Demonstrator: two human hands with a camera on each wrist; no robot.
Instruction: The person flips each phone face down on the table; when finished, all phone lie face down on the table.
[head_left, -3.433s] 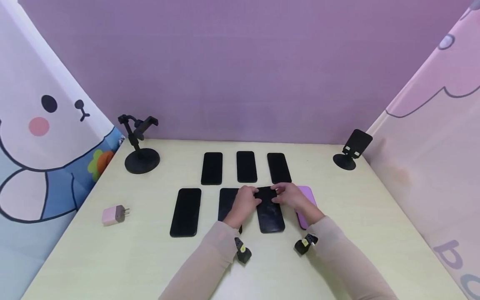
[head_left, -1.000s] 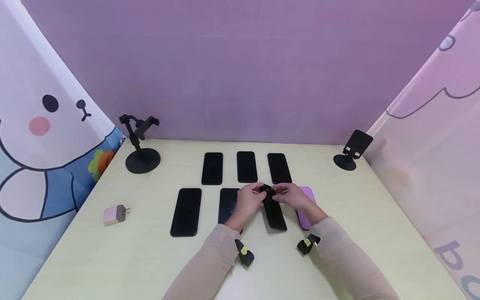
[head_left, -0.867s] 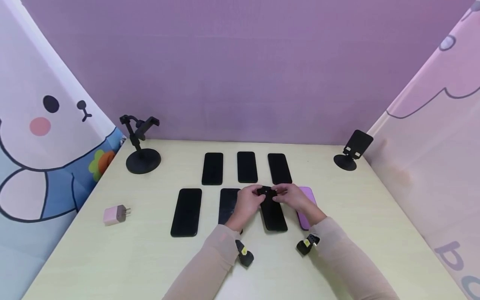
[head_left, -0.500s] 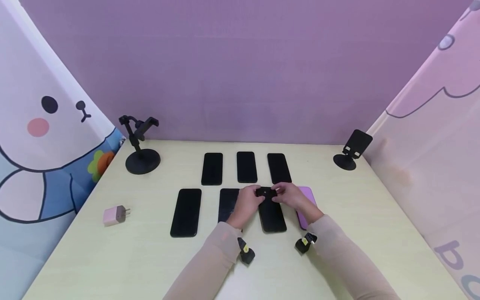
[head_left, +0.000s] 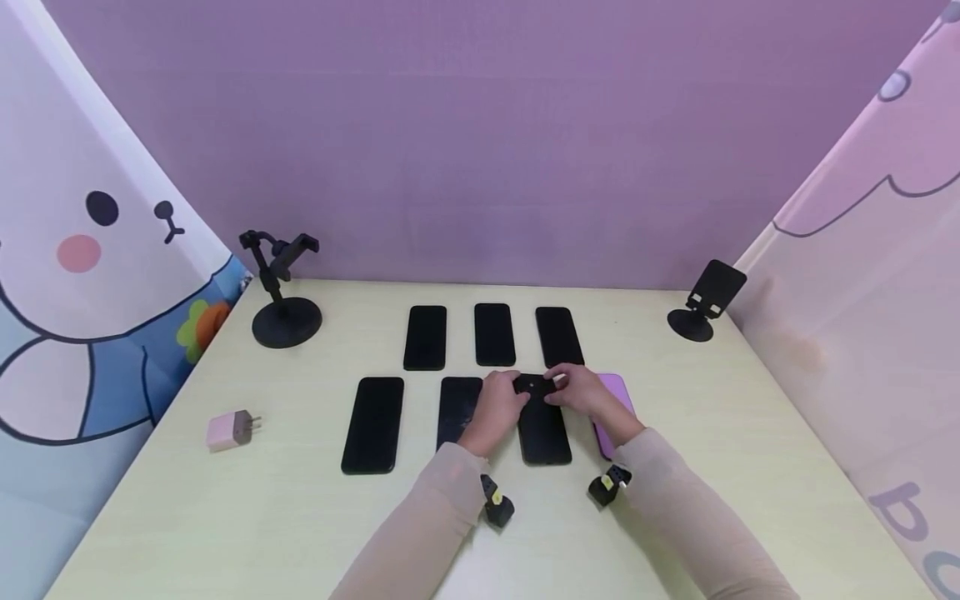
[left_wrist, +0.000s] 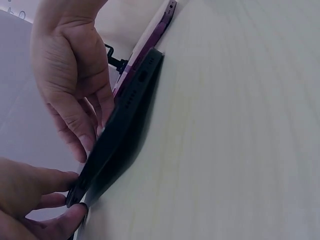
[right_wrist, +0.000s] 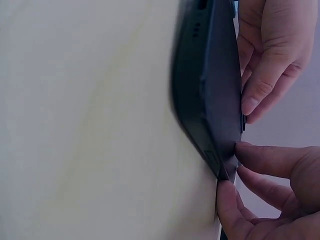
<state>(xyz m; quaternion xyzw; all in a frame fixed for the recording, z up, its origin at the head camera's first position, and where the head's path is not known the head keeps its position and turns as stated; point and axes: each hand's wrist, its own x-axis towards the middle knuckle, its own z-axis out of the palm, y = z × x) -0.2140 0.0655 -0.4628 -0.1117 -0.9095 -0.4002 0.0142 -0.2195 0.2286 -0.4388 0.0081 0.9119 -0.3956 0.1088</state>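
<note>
A black phone point(head_left: 545, 432) lies between my hands in the near row, a small dot showing near its far end. My left hand point(head_left: 495, 410) pinches its far left corner between thumb and fingers, and my right hand point(head_left: 591, 397) holds the far right corner. Both wrist views show the phone point(left_wrist: 122, 117) edge-on, with its port end toward the left wrist camera. A dark phone point(head_left: 456, 408) is partly hidden by my left hand and sleeve. Under my right wrist lies a purple phone point(head_left: 617, 392), partly covered.
Another black phone point(head_left: 372, 425) lies at the near row's left end. Behind are three more, a left one point(head_left: 425, 337), a middle one point(head_left: 494, 334) and a right one point(head_left: 559, 337). Black stands point(head_left: 287, 323) point(head_left: 691, 325) occupy the back corners. A pink charger plug point(head_left: 228, 431) sits left.
The held phone's upper face was greyish and smudged at first; now it is darker with a dot. It was tilted about a second ago and has since come down nearly flat.
</note>
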